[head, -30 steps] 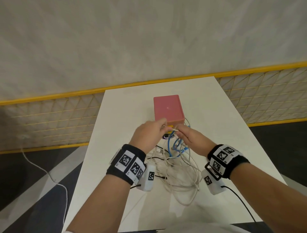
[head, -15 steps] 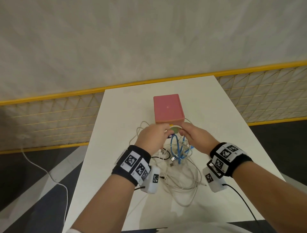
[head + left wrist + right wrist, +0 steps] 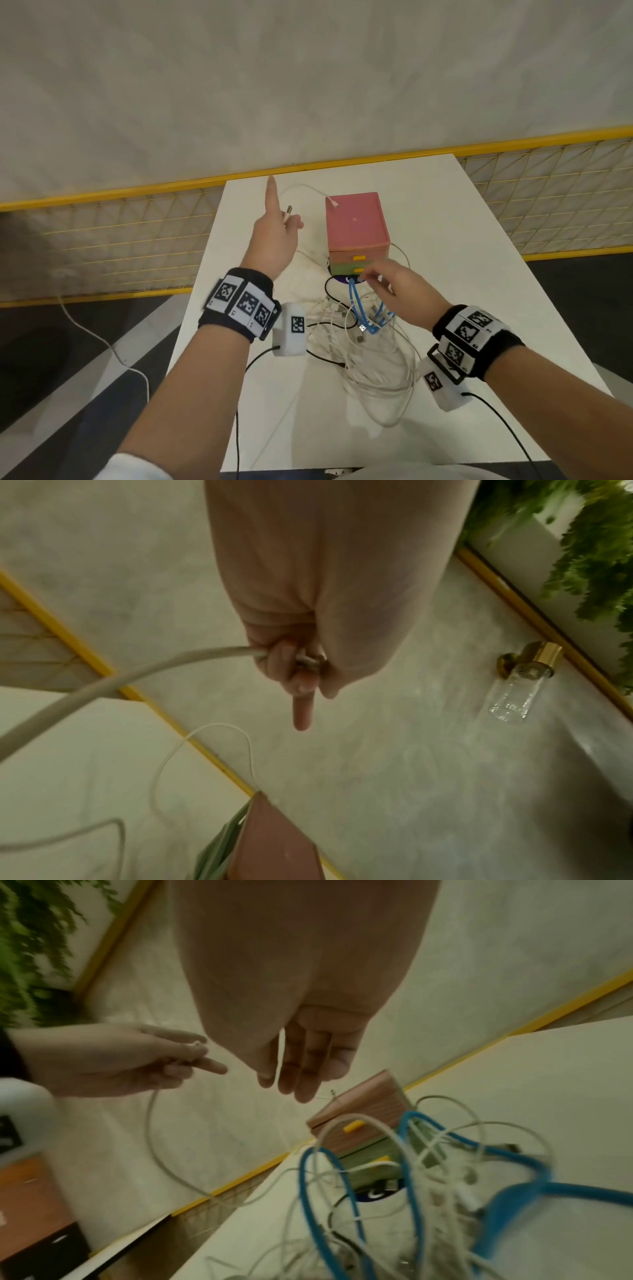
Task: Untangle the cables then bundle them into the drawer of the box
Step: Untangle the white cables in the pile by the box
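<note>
Lying on the white table (image 3: 445,219): a tangled heap of white and blue cables (image 3: 363,329), just in front of the pink box with stacked drawers (image 3: 356,222).
Left hand (image 3: 272,240): raised, curled fingers gripping one white cable (image 3: 103,688), forefinger straight.
Right hand (image 3: 400,294): pinching a thin white strand above the heap.
Hard to tell: which strands cross; the bottom drawer is partly hidden.

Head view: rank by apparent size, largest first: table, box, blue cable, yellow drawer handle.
1. table
2. box
3. blue cable, clearly smaller than the box, though its loops are partly hidden behind the right hand
4. yellow drawer handle
</note>
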The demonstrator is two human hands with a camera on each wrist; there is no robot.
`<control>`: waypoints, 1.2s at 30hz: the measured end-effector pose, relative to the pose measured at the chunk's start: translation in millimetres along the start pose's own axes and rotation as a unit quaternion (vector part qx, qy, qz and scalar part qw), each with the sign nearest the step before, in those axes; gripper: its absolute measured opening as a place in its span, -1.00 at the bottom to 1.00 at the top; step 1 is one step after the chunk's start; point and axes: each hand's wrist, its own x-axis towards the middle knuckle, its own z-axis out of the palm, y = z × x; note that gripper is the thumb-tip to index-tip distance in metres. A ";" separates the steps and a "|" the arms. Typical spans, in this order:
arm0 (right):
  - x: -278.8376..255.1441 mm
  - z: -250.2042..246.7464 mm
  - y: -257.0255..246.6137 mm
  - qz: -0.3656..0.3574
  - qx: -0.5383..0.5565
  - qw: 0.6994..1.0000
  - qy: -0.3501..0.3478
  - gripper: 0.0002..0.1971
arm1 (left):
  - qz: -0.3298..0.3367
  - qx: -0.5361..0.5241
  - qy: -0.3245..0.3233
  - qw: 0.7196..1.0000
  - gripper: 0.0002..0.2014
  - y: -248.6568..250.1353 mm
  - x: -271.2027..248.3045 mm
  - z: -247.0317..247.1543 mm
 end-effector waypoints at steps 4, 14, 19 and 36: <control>24.2 26.6 -27.4 -0.068 0.002 0.997 -0.036 -0.84 | -0.007 -0.014 0.004 1.000 -0.71 -21.1 -11.2 16.9; 64.2 109.2 -30.2 0.046 -0.269 0.900 -0.339 -0.60 | -0.069 -0.100 -0.022 0.992 -0.90 -47.8 -44.6 30.3; 61.6 112.8 -32.6 0.032 -0.325 0.886 -0.328 -0.87 | -0.092 -0.118 0.005 0.989 -0.88 -51.4 -50.4 27.3; 20.9 46.6 -56.8 -0.112 0.140 0.978 0.105 -0.86 | -0.026 -0.237 -0.039 0.970 -0.79 -18.9 -58.0 30.7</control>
